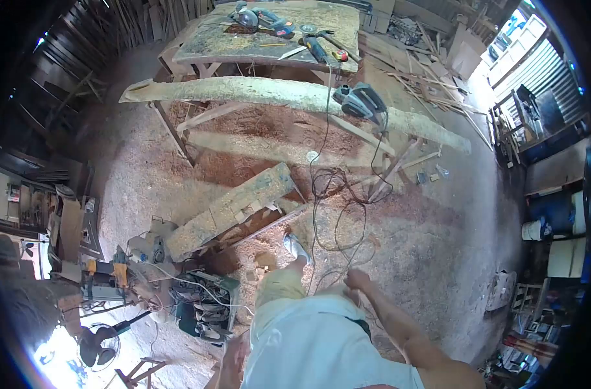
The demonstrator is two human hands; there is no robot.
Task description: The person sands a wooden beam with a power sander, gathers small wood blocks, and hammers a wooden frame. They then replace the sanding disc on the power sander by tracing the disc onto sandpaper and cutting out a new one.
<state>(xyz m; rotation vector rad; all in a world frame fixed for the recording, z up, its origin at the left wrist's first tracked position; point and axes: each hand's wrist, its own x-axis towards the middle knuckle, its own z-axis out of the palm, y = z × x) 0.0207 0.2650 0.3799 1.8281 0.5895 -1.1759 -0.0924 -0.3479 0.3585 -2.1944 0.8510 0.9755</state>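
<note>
The right hand point(357, 281) is stretched forward and low, fingers curled, and seems to be closed on a strand of the black power cord point(337, 214), though it is too small in view to be sure of the grip. The left hand point(232, 355) hangs at the hip by the lower edge of the picture, blurred, and I cannot tell whether it is open or holds anything. Just ahead of the right hand the cord lies in loose, tangled loops on the sawdust-covered floor point(438, 246), beside the person's shoe point(297, 247). From there it runs up and away to an electric planer point(360, 100), which sits unattended on a long pale beam point(243, 91) laid across trestles well beyond both hands. Between the hands and the beam a shorter rough plank point(234, 207) lies at a slant, near the left hand's side. Behind the beam stands a table point(211, 45) carrying a circular saw point(263, 18) and other tools. Judging by the heaps of reddish shavings under the beam, much planing looks done; the cord is not yet gathered and the planer is not in hand.
</note>
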